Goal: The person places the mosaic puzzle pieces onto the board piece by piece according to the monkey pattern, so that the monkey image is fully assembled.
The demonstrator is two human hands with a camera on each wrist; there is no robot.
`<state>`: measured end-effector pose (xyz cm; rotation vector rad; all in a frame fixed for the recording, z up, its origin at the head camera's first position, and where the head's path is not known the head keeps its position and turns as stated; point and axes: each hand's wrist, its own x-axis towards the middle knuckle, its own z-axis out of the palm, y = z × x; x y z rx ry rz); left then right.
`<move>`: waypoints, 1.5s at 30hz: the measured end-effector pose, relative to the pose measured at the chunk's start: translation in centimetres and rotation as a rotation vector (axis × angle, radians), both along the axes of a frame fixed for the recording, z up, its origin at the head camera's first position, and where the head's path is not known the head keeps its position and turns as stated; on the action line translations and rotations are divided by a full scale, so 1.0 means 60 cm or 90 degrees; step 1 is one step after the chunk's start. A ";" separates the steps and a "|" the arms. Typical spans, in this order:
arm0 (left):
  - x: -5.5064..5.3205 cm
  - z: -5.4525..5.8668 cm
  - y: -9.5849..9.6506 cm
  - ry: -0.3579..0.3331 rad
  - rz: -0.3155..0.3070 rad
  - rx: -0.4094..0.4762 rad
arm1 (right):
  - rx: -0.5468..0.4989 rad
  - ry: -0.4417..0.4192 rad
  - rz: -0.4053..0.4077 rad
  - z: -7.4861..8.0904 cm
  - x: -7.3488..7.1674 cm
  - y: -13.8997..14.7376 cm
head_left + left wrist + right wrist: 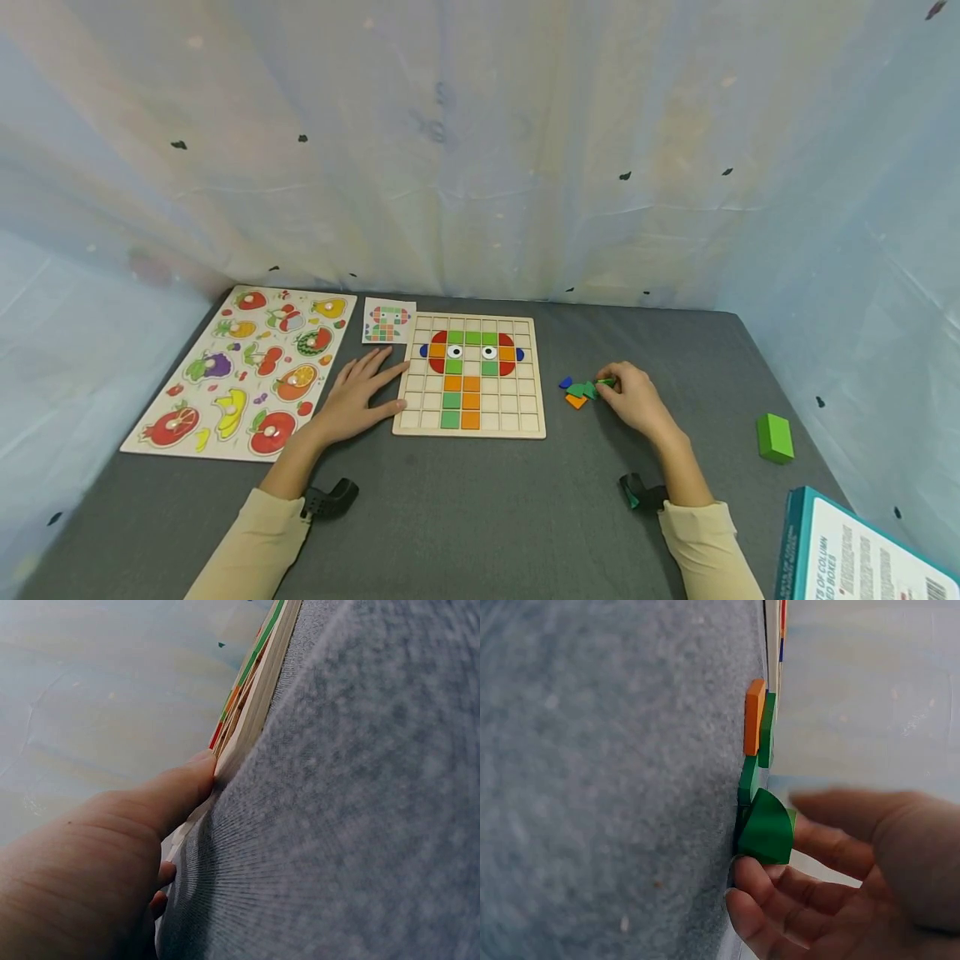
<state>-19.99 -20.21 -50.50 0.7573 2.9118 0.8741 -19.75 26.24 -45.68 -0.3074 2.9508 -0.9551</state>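
Observation:
My left hand [352,404] lies spread at the left side of a wooden grid board [510,417], thumb and index fingertips against its edge. In the left wrist view the thumb [176,791] touches the board's side. Coloured tiles on the board include red quarter-rounds, orange and green squares, blue end pieces and two eye tiles. Right of the board, my right hand [633,396] holds a green quarter-round tile [769,829] in curled fingers. Beside those fingers lie an orange tile [576,402], a blue tile [566,382] and other green tiles [748,780].
A small pattern card [387,321] sits by the board's upper left corner. A fruit puzzle board [247,375] covers the table's left part. At the right are a green block [775,438] and a teal-and-white box [862,550]. Plastic sheeting surrounds the grey table.

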 end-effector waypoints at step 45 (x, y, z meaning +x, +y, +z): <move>-0.003 -0.005 -0.001 0.002 0.004 -0.003 | -0.154 -0.103 0.363 0.040 -0.076 -0.324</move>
